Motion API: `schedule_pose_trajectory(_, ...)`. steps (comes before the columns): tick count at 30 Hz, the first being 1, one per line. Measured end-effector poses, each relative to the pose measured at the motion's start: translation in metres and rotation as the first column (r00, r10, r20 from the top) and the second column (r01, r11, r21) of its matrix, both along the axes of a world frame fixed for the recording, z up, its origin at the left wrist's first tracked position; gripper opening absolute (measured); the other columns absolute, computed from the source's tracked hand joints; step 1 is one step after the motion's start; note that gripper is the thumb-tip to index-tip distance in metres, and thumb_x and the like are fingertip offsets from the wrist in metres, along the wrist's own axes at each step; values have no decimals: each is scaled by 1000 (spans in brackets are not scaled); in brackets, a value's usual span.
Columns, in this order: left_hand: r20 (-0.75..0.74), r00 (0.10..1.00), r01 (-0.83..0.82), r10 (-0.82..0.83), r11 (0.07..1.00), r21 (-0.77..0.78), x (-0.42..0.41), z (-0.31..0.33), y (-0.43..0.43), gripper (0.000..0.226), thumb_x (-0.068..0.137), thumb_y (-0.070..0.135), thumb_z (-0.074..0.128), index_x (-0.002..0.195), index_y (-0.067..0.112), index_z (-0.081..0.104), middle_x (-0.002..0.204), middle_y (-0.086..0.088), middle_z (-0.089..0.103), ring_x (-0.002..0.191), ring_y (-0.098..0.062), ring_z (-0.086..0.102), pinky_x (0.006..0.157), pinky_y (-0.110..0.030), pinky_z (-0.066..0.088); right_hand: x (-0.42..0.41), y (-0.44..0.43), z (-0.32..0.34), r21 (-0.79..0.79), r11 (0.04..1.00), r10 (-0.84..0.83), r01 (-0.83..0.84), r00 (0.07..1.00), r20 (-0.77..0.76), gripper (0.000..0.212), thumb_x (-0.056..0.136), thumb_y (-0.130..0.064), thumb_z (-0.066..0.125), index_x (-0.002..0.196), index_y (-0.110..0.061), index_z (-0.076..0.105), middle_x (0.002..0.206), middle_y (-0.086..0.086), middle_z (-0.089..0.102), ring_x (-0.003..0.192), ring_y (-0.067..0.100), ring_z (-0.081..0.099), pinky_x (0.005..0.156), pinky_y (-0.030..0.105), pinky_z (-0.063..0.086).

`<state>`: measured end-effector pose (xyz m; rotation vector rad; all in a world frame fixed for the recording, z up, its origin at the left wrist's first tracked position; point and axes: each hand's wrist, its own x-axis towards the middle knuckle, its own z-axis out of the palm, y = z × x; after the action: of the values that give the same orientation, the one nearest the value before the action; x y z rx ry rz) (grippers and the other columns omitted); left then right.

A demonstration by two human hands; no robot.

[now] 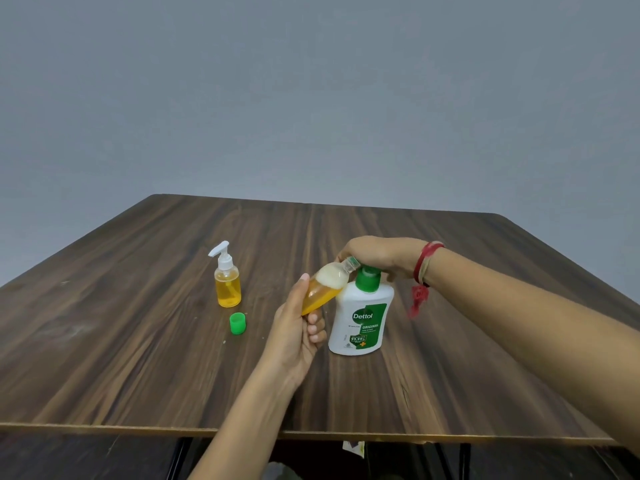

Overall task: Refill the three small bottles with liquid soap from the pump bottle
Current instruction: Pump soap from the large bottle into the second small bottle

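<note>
A white pump bottle (360, 323) with a green label and green pump head stands upright on the wooden table (138, 358). My right hand (381, 254) rests on top of its pump head. My left hand (298, 327) grips a small clear bottle (325, 289), tilted with its open neck up at the pump's spout. Orange soap fills its lower part, with white foam above. A second small bottle (227, 282) with a white spray pump stands upright to the left, holding orange liquid. A loose green cap (237, 323) sits on the table in front of it.
The table's front edge (311, 433) runs across the bottom of the view, with dark legs below it. A plain grey wall rises behind the table. A red thread band (424, 268) circles my right wrist.
</note>
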<state>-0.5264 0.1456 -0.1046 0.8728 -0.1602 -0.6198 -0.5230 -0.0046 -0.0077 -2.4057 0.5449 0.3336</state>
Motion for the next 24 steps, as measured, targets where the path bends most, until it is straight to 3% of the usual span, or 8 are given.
schedule_pose_trajectory(3,4,1000,14,-14,1000,-11,0,-1,0,28,92,41,55,81,15,56,47,4,34,37,-3,32,34,-14,28,1,0,3,19,1000,16,-16,1000,-2,27,79,-22,45,98,-12,62,89,9,49,81,22,41,73,38,33)
schedule_pose_trajectory(7,15,1000,25,-25,1000,-17,0,-2,1,28,91,40,55,81,15,55,46,4,34,36,-3,32,34,-13,27,0,1,0,39,999,-19,20,1000,-15,21,76,-26,45,93,-20,56,88,10,49,77,23,42,71,36,34)
schedule_pose_trajectory(10,41,999,17,-17,1000,-3,2,2,2,28,92,41,54,84,14,56,47,4,33,37,-3,32,35,-13,27,0,1,4,28,1000,1,-1,1000,-10,28,79,-26,44,96,-17,64,85,6,56,80,23,46,76,40,37)
schedule_pose_trajectory(15,6,1000,18,-18,1000,2,0,-1,2,28,91,41,55,79,15,55,47,4,34,37,-3,33,34,-13,28,-2,4,3,45,999,-19,19,1000,-6,17,75,-25,46,88,-19,55,86,13,50,76,26,43,76,41,36)
schedule_pose_trajectory(19,3,1000,10,-10,1000,-5,0,3,1,28,92,40,55,82,14,55,46,4,34,36,-3,33,34,-13,28,-1,2,4,38,999,-19,19,1000,14,24,84,-22,44,97,-13,62,88,11,54,72,22,45,69,32,36)
schedule_pose_trajectory(24,11,1000,14,-14,1000,2,-1,1,1,29,92,41,55,79,15,53,46,4,35,37,-2,33,34,-13,28,1,2,4,9,999,-35,35,999,-5,16,81,-25,43,93,-23,54,89,8,51,82,22,42,69,34,35)
